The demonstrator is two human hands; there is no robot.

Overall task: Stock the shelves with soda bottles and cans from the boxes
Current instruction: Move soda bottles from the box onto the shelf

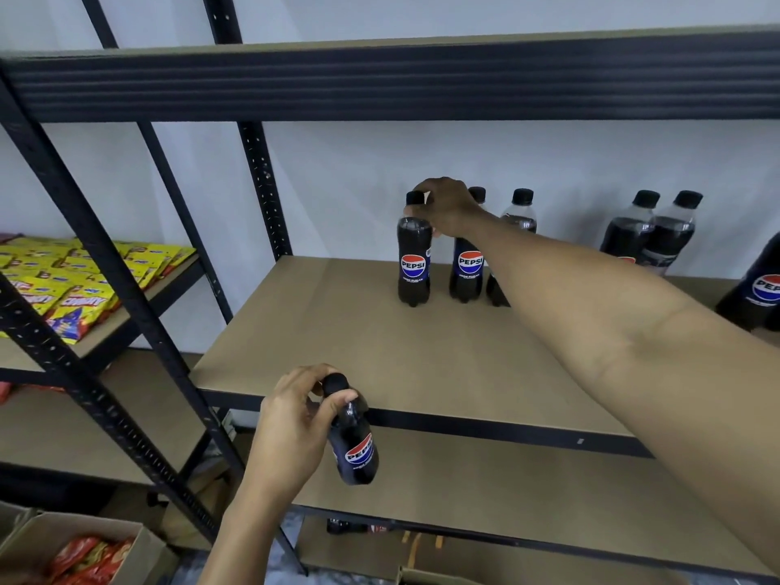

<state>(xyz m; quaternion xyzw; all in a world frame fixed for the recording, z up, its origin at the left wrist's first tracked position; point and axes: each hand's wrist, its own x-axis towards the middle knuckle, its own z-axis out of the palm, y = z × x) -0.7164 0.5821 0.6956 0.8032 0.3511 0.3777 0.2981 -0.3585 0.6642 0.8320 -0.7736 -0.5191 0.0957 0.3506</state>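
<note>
My right hand [447, 209] reaches over the brown middle shelf [337, 331] and grips the neck of an upright Pepsi bottle [414, 263] standing at the back. Two more Pepsi bottles [468, 268] stand just right of it, partly hidden by my forearm. Further right stand two bottles [650, 234] close together, and another bottle [759, 289] is cut off at the frame's right edge. My left hand [291, 424] holds a tilted Pepsi bottle [354, 441] by its neck, in front of the shelf's front edge.
A black metal upright [261, 183] borders the shelf on the left. Yellow snack packets [76, 285] fill the neighbouring shelf at left. A cardboard box [84, 551] with red packets sits bottom left. A lower shelf [506, 491] lies beneath, and the upper shelf beam [380, 82] runs overhead.
</note>
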